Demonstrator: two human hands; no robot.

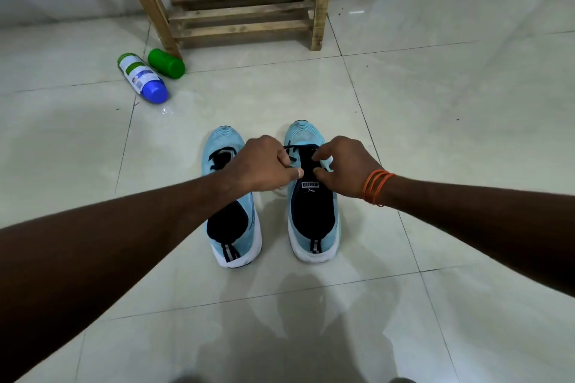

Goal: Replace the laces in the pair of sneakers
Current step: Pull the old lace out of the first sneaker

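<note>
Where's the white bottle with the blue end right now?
Head view, upper left: the white bottle is on the floor beside the green container, near the wooden stool's leg.

left hand: fingers curled, pinching lace | right hand: fingers curled, grip unclear | both arms outstretched

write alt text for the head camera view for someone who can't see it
Seen from above, a person's left hand and right hand pinch the black lace on the right sneaker, which stands beside the left sneaker, both light blue, on a tiled floor. A white bottle and a green bottle lie by a wooden stool behind.
</note>
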